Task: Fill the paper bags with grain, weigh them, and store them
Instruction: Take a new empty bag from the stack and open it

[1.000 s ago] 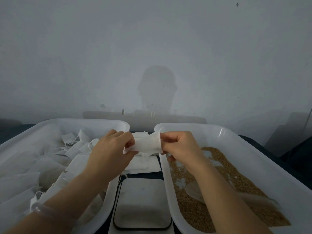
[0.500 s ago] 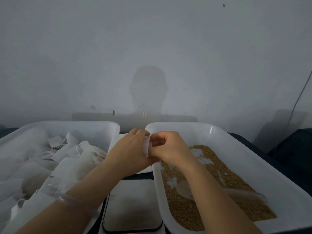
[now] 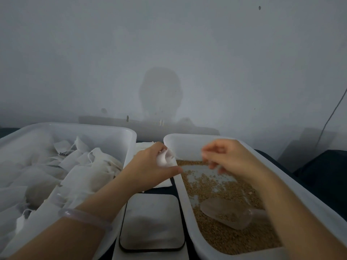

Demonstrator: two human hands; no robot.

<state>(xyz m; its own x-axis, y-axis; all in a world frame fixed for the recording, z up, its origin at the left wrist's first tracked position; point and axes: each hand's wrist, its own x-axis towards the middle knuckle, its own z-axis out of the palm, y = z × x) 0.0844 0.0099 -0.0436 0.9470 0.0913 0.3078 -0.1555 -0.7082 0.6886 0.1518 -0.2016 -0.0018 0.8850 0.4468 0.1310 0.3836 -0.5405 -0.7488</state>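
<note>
By the grain tray's [image 3: 187,140] far-left corner, pinched paper bag [image 3: 165,158] in left hand [image 3: 148,167]; couldn't read blurred right hand's [image 3: 232,158] grip. Needed bag mouth spread wide before scooping.

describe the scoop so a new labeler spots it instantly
Find the right-hand white tub, the one holding brown grain. At its near end, lying on the grain, is the scoop. It's translucent plastic, and it's the only object in that tub that isn't loose grain.
</note>
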